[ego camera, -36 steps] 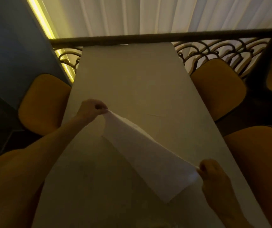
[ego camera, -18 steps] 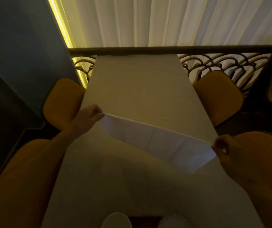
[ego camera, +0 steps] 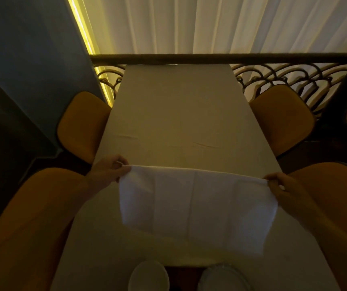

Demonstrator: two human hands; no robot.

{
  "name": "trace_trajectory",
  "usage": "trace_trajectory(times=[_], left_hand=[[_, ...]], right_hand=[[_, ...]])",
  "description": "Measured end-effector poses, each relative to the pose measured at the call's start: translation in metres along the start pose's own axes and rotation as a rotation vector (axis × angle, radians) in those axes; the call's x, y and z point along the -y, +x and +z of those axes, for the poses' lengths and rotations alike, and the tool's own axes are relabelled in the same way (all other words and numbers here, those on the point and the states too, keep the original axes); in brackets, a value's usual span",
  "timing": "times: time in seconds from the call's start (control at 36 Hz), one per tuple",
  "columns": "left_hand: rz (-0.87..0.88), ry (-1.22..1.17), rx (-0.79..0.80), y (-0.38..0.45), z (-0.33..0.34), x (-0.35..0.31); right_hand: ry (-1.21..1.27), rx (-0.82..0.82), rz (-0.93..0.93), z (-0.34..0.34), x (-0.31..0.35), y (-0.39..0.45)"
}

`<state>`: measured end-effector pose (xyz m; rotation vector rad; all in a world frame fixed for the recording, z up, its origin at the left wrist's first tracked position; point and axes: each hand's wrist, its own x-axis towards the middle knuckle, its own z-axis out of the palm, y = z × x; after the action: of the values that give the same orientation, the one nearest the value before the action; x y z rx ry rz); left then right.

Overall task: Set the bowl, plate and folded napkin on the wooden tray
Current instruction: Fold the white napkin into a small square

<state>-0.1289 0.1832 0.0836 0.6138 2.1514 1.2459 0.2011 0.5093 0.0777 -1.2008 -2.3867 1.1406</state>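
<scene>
A white cloth napkin (ego camera: 195, 204) hangs spread out above the table, its top edge stretched level between both hands. My left hand (ego camera: 107, 172) pinches the top left corner and my right hand (ego camera: 281, 183) pinches the top right corner. At the bottom edge a white bowl (ego camera: 148, 277) and a white plate (ego camera: 222, 279) rest on a dark wooden tray (ego camera: 184, 276), which shows only as a strip between them. The napkin shows crease lines and hangs in front of the table's near part.
A long table (ego camera: 178, 114) with a pale cloth runs away from me to a dark railing (ego camera: 220, 58) with scrollwork. Yellow upholstered chairs (ego camera: 80, 124) line both sides. White curtains hang behind the railing.
The napkin went from a slanted hold to a level, fully spread one. My right hand rose and moved right; the view tilted down, bringing the bowl and plate into sight.
</scene>
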Motion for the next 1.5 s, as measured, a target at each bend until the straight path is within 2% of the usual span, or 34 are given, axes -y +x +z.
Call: trace_trajectory(times=[0.11, 0.19, 0.42, 0.53, 0.69, 0.81, 0.92, 1.0, 1.06, 1.14, 1.25, 1.39, 1.5], left_hand=[[-0.130, -0.077, 0.039, 0.007, 0.021, 0.024], [-0.163, -0.047, 0.025, 0.020, 0.036, 0.046], [-0.183, -0.072, -0.121, 0.078, 0.068, 0.097], [-0.170, 0.062, -0.168, 0.095, 0.076, 0.112], [-0.073, 0.429, -0.212, 0.104, 0.087, 0.117], [0.049, 0.602, -0.119, 0.111, 0.101, 0.110], [0.262, 0.586, 0.042, 0.104, 0.136, 0.095], [0.445, 0.689, 0.129, 0.090, 0.170, 0.092], [0.491, 0.765, 0.164, 0.081, 0.189, 0.095], [0.458, 0.789, 0.153, 0.079, 0.205, 0.102], [0.404, 0.783, 0.121, 0.092, 0.211, 0.099], [0.323, 0.691, 0.166, 0.122, 0.206, 0.080], [0.269, 0.676, 0.271, 0.143, 0.201, 0.062]], right_hand=[[-0.070, 0.012, 0.038, 0.028, -0.025, 0.025], [-0.151, 0.024, 0.068, 0.054, -0.045, 0.042], [-0.172, -0.003, 0.135, 0.099, -0.076, 0.095], [-0.181, 0.004, 0.159, 0.112, -0.086, 0.111], [-0.195, -0.032, 0.173, 0.123, -0.092, 0.117], [-0.267, -0.083, 0.121, 0.130, -0.090, 0.094], [-0.305, -0.074, 0.230, 0.134, -0.096, 0.066], [-0.358, -0.047, 0.309, 0.136, -0.105, 0.049], [-0.371, -0.021, 0.330, 0.134, -0.109, 0.042], [-0.370, 0.018, 0.340, 0.129, -0.109, 0.034], [-0.329, -0.076, 0.297, 0.135, -0.093, 0.009], [-0.297, 0.018, 0.201, 0.171, -0.060, -0.039], [-0.303, 0.101, 0.153, 0.208, -0.033, -0.067]])
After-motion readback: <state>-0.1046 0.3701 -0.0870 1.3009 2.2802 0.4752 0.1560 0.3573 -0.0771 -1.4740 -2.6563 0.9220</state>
